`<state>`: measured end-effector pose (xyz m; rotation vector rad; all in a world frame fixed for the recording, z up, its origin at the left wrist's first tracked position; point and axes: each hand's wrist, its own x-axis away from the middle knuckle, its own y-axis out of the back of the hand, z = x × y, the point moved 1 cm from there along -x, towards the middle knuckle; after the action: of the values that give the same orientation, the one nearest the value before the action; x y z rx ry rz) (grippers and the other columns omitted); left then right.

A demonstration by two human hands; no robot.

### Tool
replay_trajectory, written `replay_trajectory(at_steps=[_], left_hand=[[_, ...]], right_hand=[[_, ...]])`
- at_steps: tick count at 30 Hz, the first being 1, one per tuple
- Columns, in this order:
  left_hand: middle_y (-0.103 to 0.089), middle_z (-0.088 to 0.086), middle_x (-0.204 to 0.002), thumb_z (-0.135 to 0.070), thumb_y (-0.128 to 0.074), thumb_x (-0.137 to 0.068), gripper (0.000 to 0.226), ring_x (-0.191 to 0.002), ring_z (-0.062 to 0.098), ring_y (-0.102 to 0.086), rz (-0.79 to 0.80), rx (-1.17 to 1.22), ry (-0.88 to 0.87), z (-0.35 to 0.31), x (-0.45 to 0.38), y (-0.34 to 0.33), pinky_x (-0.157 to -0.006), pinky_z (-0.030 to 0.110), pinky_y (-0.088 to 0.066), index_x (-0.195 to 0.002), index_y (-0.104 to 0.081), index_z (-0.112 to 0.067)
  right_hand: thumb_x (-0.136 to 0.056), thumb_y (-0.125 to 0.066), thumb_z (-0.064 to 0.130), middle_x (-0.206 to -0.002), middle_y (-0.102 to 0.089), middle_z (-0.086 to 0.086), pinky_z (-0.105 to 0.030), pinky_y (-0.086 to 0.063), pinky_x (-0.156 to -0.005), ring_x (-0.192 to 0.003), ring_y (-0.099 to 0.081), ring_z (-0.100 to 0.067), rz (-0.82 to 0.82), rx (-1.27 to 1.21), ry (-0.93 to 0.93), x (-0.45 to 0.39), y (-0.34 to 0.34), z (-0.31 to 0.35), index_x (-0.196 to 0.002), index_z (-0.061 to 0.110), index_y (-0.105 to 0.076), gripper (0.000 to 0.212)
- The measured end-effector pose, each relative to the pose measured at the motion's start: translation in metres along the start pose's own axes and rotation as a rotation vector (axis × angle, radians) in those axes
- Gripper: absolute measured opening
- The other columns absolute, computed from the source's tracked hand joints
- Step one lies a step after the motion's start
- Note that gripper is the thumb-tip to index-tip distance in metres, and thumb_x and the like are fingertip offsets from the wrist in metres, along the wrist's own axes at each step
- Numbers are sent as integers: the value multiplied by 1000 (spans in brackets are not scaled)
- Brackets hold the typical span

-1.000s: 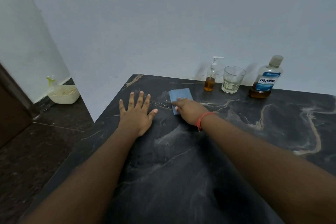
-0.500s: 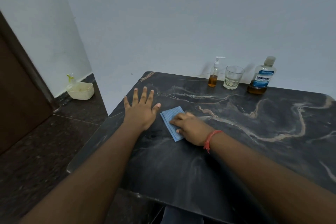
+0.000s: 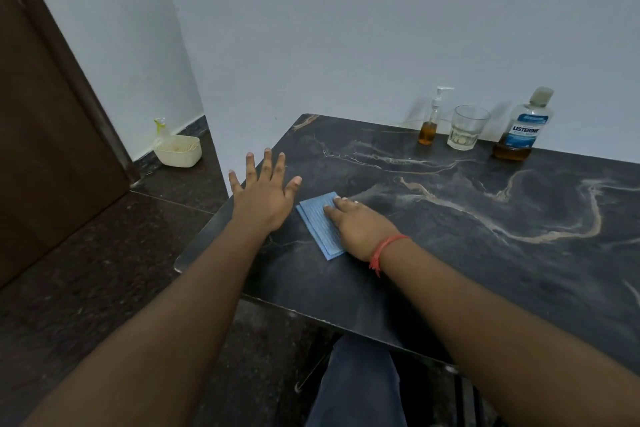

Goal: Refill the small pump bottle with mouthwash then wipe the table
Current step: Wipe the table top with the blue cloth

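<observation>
Pressing a blue cloth [image 3: 320, 224] flat near the surface's [image 3: 450, 253] left edge, the right hand [image 3: 360, 225] lay open-fingered; the left hand [image 3: 265, 196] rested beside it, fingers spread.

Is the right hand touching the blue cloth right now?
Touching. The head view shows the right hand lying flat on the blue cloth, its fingers pressing it onto the table.

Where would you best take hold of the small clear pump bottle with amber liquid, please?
Grip the small clear pump bottle round its straight body, coming from its left front. It stands upright near the wall, the clear ribbed glass tumbler stands close on its right, and the thin white pump head on top would probably give a poorer hold.
</observation>
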<state>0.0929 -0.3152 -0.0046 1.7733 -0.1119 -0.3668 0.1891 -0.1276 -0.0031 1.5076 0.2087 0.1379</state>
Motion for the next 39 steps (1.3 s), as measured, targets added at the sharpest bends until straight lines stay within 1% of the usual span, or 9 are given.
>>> replay_trajectory(at_steps=[2, 4, 10, 16, 21, 25, 30, 35, 39], left_hand=[[10, -4, -167, -69, 2, -94, 75, -151, 27, 20, -22, 14, 7, 9, 8, 1, -114, 62, 13, -159, 4, -32], [10, -4, -167, -69, 2, -94, 75, -151, 27, 20, -29, 19, 28, 20, 14, 3, -115, 62, 12, -159, 3, -31], [11, -3, -167, -68, 3, -93, 76, -151, 27, 21, -27, -4, 50, 35, 32, 10, -116, 62, 12, -159, 3, -31], [10, -2, -167, -67, 2, -94, 74, -151, 27, 21, -60, 3, 14, 41, 43, 13, -117, 63, 10, -159, 1, -30], [9, -2, -167, -67, 2, -94, 76, -151, 28, 21, -60, 15, 12, 45, 51, 11, -117, 63, 10, -159, -2, -29], [9, -2, -167, -68, 4, -93, 77, -151, 28, 21, -45, 7, -11, 43, 56, 8, -116, 63, 10, -159, -2, -30], [10, -3, -167, -71, 9, -91, 79, -151, 28, 21, -51, -17, -34, 37, 61, 7, -115, 63, 11, -159, 0, -32], [9, -3, -167, -70, 10, -87, 82, -150, 29, 21, -2, -31, -39, 21, 70, 3, -116, 64, 10, -159, 0, -31], [11, -3, -167, -71, 12, -88, 82, -150, 29, 23, 4, -39, -70, 7, 75, 0, -116, 64, 10, -159, 1, -32]], right_hand=[[-100, -36, 14, -145, -38, -23, -36, -25, -113, -136, -35, -38, -51, -94, 94, 4, -11, 27, -139, 1, -42, 42], [-102, -34, 18, -152, -32, -22, -36, -17, -117, -142, -27, -36, -23, -132, 186, 9, -21, 45, -145, 1, -35, 46], [-104, -28, 19, -155, -27, -24, -40, -17, -119, -144, -22, -33, -36, 16, 56, -11, -12, 50, -146, -3, -31, 48], [-101, -17, 51, -161, -10, -19, -42, -10, -122, -149, -9, -30, 65, 5, 209, -2, -19, 62, -155, 18, -12, 63], [-103, -25, 37, -160, -16, -17, -42, -12, -121, -148, -14, -30, -21, -27, -58, -13, -18, 63, -152, 5, -20, 59], [-103, -26, 36, -160, -16, -17, -42, -11, -121, -148, -15, -31, 48, -26, 197, 1, -23, 71, -154, 12, -18, 56], [-104, -24, 33, -161, -13, -17, -41, -12, -121, -148, -14, -30, 53, 12, -15, 0, -13, 44, -155, 12, -16, 56], [-104, -26, 35, -161, -16, -15, -39, -11, -122, -148, -16, -29, 72, 10, 224, 27, -20, 57, -155, 15, -17, 56], [-104, -24, 35, -162, -12, -14, -37, -9, -121, -149, -13, -27, 31, 21, -36, 42, -10, 21, -155, 13, -14, 56]])
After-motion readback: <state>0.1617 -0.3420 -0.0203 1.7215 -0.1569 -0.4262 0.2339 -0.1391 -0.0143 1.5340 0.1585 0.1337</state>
